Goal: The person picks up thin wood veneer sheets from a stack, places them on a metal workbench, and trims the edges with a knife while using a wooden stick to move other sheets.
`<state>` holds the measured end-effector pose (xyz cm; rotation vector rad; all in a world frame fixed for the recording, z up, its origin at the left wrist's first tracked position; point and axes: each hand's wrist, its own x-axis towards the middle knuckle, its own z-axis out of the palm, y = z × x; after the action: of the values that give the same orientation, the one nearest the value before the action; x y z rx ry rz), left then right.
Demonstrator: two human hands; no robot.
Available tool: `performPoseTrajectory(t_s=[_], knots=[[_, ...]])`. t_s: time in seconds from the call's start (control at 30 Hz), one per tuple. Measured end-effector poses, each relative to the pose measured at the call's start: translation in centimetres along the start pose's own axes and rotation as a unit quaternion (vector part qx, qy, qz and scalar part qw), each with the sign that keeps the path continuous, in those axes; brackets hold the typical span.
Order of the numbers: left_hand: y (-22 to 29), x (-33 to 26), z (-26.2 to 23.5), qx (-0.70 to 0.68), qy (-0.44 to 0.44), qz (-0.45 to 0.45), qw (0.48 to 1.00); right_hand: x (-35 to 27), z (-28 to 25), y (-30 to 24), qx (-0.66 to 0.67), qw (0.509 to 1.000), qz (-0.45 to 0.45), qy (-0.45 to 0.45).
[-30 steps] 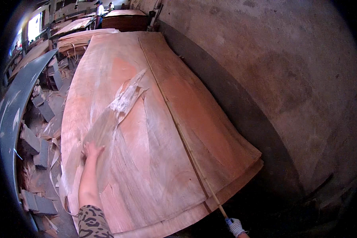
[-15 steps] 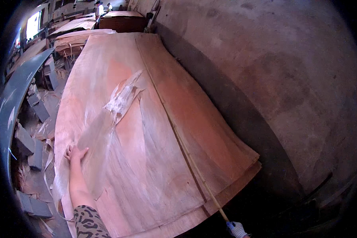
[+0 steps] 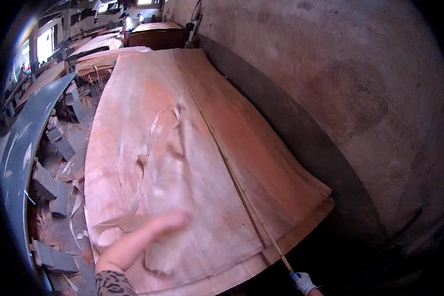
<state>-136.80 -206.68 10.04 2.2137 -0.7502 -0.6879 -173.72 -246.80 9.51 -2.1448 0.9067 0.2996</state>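
Veneer sheet (image 3: 207, 232), pinkish-tan, uppermost on a broad stack (image 3: 301, 228), running lengthwise away from the person; creased and ridged in its middle, small curled tear (image 3: 142, 159) left of centre. Change noted: the pale tattered strip, lying diagonally there a second ago, no longer shows in that form; by judgement, the middle carries less loose tatter, though the surface is not flat. Loose veneer fold (image 3: 116, 226), beside the left forearm, near the stack's left edge.

Left hand (image 3: 175, 220), bare, patterned sleeve (image 3: 113, 283); swung rightward, now over the sheet's near part; motion-blurred, so finger spread and contact cannot be told. Right hand (image 3: 305, 282), striped knit glove; fingers closed round the near end of a slender stick (image 3: 281, 256) laid lengthwise along the sheet, its placement little changed.

Left side: grey blocks (image 3: 45, 182), veneer scraps (image 3: 71, 170), long dark panel (image 3: 29, 133). Right side: stained wall (image 3: 355, 98). Far end: further stack (image 3: 158, 37), two people (image 3: 127, 23).
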Motion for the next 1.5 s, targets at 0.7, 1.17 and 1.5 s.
performPoseTrajectory(t_s=[0.7,1.17,1.5], knots=[[0.3,-19.6,3.1,-0.116,0.326,-0.269,0.899,4.9,-3.8,3.2,-0.074,0.987,-0.095,0.104],[-9.3,-60.2,10.9,-0.197,0.848,-0.223,0.439,0.1,8.5,-10.2,0.231,0.959,-0.07,-0.151],[-19.2,-73.8,9.4,0.128,0.685,-0.519,0.495,-13.4,27.0,-20.7,0.162,0.954,-0.182,-0.174]])
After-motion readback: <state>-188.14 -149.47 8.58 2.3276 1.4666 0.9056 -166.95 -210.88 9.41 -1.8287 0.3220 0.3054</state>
